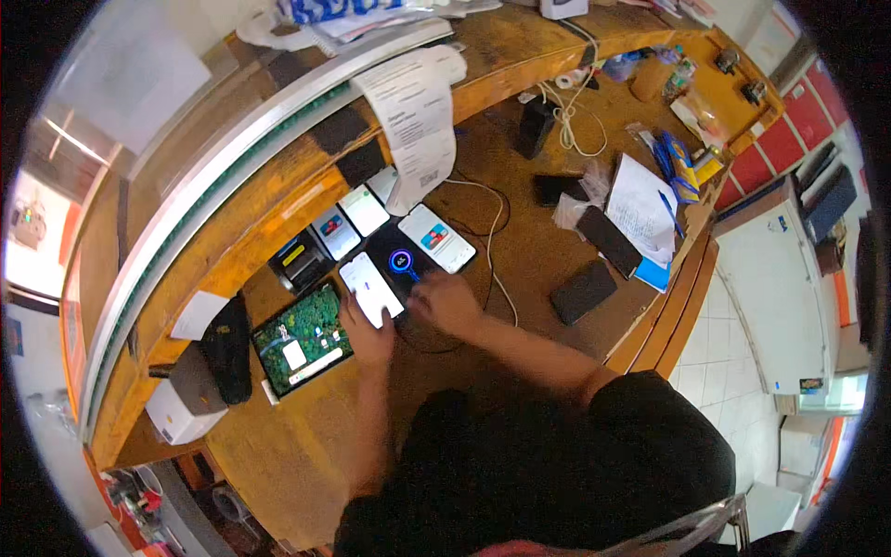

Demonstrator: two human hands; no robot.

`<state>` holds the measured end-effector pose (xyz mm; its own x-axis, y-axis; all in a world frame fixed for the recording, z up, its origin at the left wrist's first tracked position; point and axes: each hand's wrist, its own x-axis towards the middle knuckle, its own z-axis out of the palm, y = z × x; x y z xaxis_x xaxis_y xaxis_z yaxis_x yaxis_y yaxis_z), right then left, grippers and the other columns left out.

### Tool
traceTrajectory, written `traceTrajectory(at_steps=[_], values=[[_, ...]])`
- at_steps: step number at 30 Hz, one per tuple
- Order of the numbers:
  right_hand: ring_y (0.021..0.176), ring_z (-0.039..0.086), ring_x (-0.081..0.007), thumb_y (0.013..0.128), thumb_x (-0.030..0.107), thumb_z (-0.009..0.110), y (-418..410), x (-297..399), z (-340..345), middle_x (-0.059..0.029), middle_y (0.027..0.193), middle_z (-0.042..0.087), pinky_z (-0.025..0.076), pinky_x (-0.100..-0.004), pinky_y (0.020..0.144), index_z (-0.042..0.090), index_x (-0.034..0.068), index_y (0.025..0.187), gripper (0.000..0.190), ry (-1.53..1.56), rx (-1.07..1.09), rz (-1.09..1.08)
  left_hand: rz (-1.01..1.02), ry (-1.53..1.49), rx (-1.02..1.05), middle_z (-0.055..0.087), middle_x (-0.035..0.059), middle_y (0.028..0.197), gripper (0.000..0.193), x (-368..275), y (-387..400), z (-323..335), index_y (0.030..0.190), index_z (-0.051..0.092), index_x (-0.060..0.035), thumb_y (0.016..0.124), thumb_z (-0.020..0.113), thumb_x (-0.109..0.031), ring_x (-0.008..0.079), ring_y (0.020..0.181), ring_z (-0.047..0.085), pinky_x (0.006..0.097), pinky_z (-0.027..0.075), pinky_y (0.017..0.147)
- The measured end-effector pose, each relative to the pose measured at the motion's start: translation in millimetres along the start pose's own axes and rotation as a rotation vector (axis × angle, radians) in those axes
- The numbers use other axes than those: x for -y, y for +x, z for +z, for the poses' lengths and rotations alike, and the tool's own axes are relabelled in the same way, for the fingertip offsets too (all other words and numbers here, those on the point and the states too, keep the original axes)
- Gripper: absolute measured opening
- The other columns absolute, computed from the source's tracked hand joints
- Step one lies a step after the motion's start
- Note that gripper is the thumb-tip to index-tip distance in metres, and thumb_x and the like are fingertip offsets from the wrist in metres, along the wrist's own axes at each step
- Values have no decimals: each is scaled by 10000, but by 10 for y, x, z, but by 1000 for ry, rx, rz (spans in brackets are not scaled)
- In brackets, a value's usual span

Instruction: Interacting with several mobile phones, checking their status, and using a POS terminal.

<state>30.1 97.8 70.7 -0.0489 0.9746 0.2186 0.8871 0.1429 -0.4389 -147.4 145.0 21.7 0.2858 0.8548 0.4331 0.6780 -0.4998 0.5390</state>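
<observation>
My left hand (369,334) lies at the lower end of a lit phone with a white screen (369,284), its fingers and thumb along the edges. Beside it, my right hand (445,303) is blurred and reaches to the lower end of a dark phone (398,259) that shows a glowing blue ring. Whether it grips that phone is not clear. Another lit phone (437,238) lies right of the dark one. Two more lit phones (337,232) (363,210) are above, near the counter's shelf. A tablet with a green picture (303,341) lies left of my left hand.
A long printed paper strip (418,125) hangs from the shelf onto the phones. Cables (495,244) run across the table. To the right lie a dark pouch or case (583,292), papers (640,209) and a blue pen (669,211). A white box (182,416) stands at the left.
</observation>
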Motion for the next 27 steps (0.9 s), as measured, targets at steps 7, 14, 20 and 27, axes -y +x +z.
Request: traceTrajectory(at_steps=[7, 14, 20, 27], values=[[984, 489, -318, 731, 136, 507, 199, -1231, -266, -143, 1020, 551, 343, -468, 873, 572, 82, 1050, 330, -241, 342, 407, 237, 56, 401, 234, 205, 1341, 569, -911, -449, 76, 1225, 348, 10, 750, 572, -208, 375, 1240, 218, 539, 184, 992], [940, 517, -299, 714, 155, 533, -702, -1126, -319, -131, 968, 570, 359, -475, 814, 562, 64, 1034, 335, -323, 32, 210, 426, 231, 651, 192, 113, 1395, 512, -1135, -15, 547, 1277, 320, -21, 844, 452, -261, 276, 1286, 180, 524, 150, 1019], [1099, 418, -295, 742, 160, 549, -1100, -856, -564, -127, 1104, 506, 289, -553, 876, 556, 83, 1057, 324, -338, 359, 234, 422, 388, 705, 197, 104, 1401, 546, -1158, 6, 683, 1313, 271, -30, 862, 406, -308, 238, 1291, 194, 477, 135, 1037], [1214, 307, -298, 745, 274, 590, -1474, -1414, -769, -126, 1324, 316, 204, -548, 983, 452, 83, 1185, 500, -47, 37, -144, 175, 317, 648, 233, 117, 1387, 531, -1403, -287, 554, 1300, 305, -44, 860, 423, -318, 293, 1288, 185, 454, 110, 1046]])
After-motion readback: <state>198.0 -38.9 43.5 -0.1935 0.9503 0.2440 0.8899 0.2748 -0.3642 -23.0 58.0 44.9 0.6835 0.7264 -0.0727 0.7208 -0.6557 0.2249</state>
